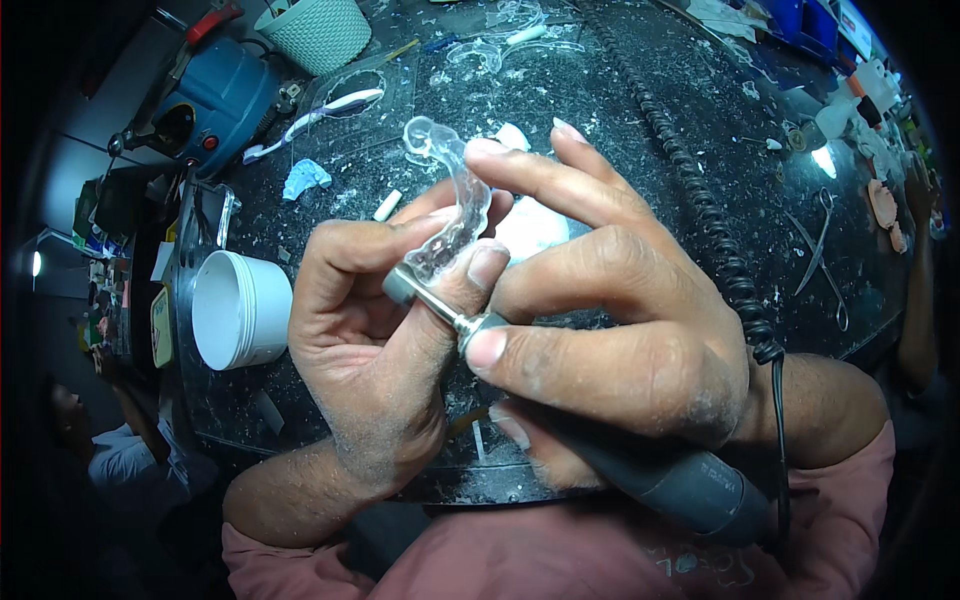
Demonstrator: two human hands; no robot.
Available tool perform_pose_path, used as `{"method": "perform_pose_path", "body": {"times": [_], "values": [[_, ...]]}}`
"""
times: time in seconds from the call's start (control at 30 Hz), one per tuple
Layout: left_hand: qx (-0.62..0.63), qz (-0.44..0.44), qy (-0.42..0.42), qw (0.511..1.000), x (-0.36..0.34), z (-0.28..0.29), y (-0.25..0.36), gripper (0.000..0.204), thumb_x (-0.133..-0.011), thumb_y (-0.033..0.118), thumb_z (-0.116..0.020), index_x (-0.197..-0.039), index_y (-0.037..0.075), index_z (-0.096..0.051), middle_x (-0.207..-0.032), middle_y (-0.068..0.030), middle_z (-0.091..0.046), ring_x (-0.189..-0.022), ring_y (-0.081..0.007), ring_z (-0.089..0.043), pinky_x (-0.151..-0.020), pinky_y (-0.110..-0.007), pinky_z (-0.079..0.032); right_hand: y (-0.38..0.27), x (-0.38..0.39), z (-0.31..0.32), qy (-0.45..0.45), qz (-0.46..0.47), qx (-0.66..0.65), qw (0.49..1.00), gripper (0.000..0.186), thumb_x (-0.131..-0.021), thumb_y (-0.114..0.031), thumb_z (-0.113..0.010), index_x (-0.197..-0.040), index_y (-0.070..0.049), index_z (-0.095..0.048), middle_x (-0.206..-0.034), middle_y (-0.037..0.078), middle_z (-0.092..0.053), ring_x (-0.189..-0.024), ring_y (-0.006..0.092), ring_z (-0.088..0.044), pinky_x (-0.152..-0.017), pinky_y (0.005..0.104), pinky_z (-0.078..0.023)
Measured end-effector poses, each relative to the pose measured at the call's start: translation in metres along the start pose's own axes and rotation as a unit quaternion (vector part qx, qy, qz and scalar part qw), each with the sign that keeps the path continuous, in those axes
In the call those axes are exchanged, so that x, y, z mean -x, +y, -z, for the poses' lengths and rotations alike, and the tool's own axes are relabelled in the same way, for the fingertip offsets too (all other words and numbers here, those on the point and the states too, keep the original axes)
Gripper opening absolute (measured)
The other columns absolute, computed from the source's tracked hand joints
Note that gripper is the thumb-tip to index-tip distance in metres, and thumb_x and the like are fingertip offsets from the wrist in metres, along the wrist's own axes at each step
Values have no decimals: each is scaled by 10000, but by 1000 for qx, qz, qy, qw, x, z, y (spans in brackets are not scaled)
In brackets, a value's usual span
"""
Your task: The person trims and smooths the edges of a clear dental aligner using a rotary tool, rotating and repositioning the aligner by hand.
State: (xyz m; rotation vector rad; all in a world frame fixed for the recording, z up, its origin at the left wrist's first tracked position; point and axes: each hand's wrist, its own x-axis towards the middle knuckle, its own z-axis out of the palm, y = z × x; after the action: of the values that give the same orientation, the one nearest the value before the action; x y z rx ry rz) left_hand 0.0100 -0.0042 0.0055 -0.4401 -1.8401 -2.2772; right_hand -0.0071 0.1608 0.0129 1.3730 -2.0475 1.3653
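Between the fingers and thumb of my left hand [375, 320] is a clear plastic dental aligner [466, 215], its curved arch standing up with one end toward the far side. My right hand [640, 330] grips a dark rotary handpiece [690, 490], its body slanting down to the lower right. A metal shank leads to a grey grinding bit [400, 286], which sits at the near end of the aligner. Whether it touches the plastic I cannot tell. The right index finger reaches out to the aligner's upper part. Dust coats both hands. A white lump [535, 228] lies partly hidden behind them.
A white tub [240, 310] stands left, below a toothbrush [330, 110] and a blue putty-like piece [305, 178]. Behind are a blue machine [215, 110] and woven basket [318, 38]. A coiled cord [690, 170] runs down the right, beside scissors [822, 245]. Other people are at both sides.
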Motion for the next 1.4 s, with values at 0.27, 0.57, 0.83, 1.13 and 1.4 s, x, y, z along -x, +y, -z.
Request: {"method": "perform_pose_path", "body": {"times": [0.27,0.57,0.83,1.13,1.4], "values": [[-34,-12,16,999,2,0,-1,175,-784,83,-600,-899,10,-491,-925,-94,-585,-848,-104,-545,-798,-267,-424,0,6,-4,65,-69,-60,994,327,-607,-21,-635,-920,-47,-547,-895,121,-504,-1036,442,-487,-968,589,-204],[-57,-18,24,998,2,1,-1,188,-758,56,-626,-891,10,-502,-904,-95,-592,-820,-100,-550,-776,-254,-431,-3,1,-9,79,-52,-86,992,296,-589,-15,-617,-879,-49,-571,-843,106,-509,-1026,452,-488,-962,603,-203],[-85,-10,26,996,2,-1,1,249,-735,75,-665,-908,16,-495,-925,-103,-594,-849,-113,-553,-800,-266,-425,-5,2,-1,57,-94,-61,992,265,-592,-26,-626,-852,-36,-578,-849,113,-506,-1032,445,-487,-961,599,-215],[-48,-71,3,996,2,2,-4,235,-745,-105,-567,-932,-22,-452,-1002,-245,-557,-933,-253,-579,-808,-333,-482,2,1,-4,36,8,-80,996,371,-600,-21,-643,-947,-50,-516,-914,132,-492,-1042,439,-482,-959,581,-231],[22,-70,-5,997,0,-5,-2,261,-766,-94,-550,-983,-13,-430,-1073,-256,-525,-961,-278,-569,-821,-318,-475,1,0,1,33,-1,-43,999,343,-634,-69,-659,-939,-82,-501,-924,112,-513,-1057,426,-478,-946,577,-251]]}}
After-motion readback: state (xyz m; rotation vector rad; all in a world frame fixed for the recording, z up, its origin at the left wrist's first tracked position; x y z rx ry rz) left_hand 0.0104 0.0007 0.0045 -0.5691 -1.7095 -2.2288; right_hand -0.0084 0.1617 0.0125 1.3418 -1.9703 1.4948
